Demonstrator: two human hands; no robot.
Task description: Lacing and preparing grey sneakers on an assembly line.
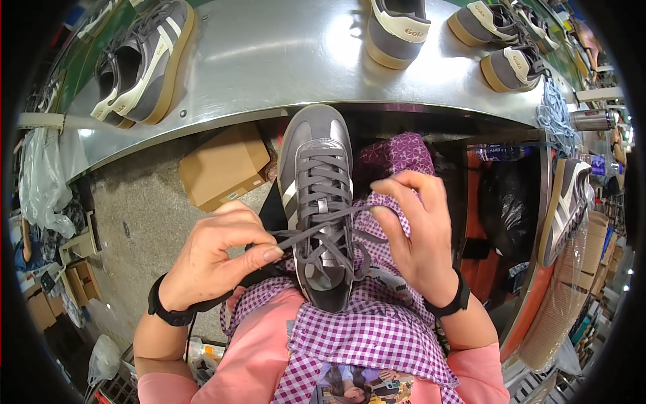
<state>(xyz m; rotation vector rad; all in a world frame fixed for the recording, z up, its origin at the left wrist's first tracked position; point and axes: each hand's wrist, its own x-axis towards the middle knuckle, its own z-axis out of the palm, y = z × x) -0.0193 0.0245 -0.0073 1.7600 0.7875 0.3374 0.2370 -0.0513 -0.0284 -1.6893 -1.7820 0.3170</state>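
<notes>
A grey sneaker (324, 182) with white stripes rests toe-away on my lap, and its dark grey shoelace (321, 220) is crossed over the tongue near the collar. To the left of the shoe, my left hand (225, 252) pinches one end of the lace between thumb and forefinger. On the other side, my right hand (418, 232) is curled around the lace that stretches across to it; its thumb and forefinger tips are a little apart. More loose lace hangs by the shoe opening (330, 279).
Ahead runs a metal workbench (269, 60) with a pair of sneakers (145, 64) at left and more sneakers (397, 34) at right. Light blue laces (560, 114) hang from its right end. A cardboard box (225, 165) lies on the floor. Another sneaker (565, 209) stands at far right.
</notes>
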